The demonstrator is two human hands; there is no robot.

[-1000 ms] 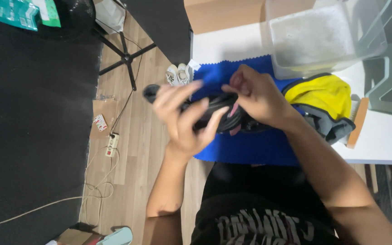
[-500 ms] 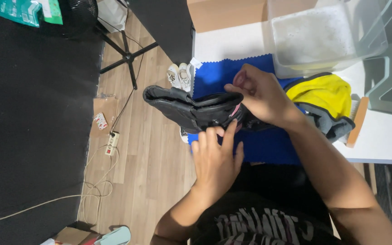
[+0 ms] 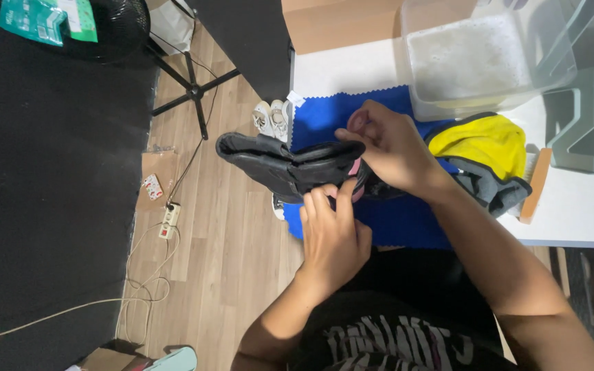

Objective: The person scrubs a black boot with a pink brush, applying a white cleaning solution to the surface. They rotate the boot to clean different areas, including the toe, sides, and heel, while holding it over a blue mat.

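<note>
I look down from my head camera at my two bare hands working over the edge of a white table [image 3: 586, 227]. My right hand [image 3: 390, 148] pinches the near end of a dark grey folded garment [image 3: 290, 165], thumb and fingertips closed tight on the cloth, and holds it up above a blue cloth [image 3: 393, 220] spread on the table. The garment juts out leftward past the table edge, over the wooden floor [image 3: 228, 275], with a bit of pink showing at its underside. My left hand [image 3: 335, 237] has dropped lower than it was a moment ago, when it was wrapped around the garment; now its fingers are nearly straight and close together, the tips just touching the garment's lower edge from beneath, gripping nothing. So the cloth now hangs from the right hand alone. Beside the right wrist lies a yellow and grey garment [image 3: 482, 148], and behind it a clear plastic tub [image 3: 476, 62]. A pair of white shoes [image 3: 269, 117] sits on the floor near the table.
</note>
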